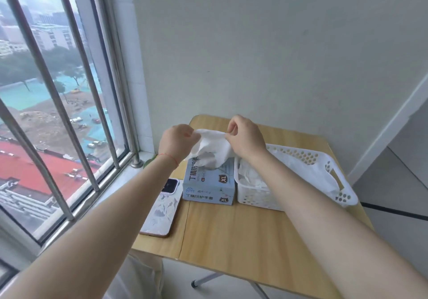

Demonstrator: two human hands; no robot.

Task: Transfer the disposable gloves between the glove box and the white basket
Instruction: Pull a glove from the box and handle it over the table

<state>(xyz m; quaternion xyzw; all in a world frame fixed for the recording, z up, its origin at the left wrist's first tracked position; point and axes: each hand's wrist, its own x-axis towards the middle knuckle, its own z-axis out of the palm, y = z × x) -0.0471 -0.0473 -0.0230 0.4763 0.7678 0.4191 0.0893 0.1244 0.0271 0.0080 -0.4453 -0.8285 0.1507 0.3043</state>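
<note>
Both hands [178, 141] [245, 136] grip crumpled white glove [212, 150].

Soft overcast daylight enters from the window [58, 113] at nine o'clock. Shadows faint. No glare. Wide-angle bending at edges; window bars [44, 74] curve. Slight overall softness.

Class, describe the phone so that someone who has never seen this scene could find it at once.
Start at the wooden table by the barred window. On its left, window-side edge, left of the blue glove box, lies the phone. It is the only flat slab there, back up, in a white marbled case.
</note>
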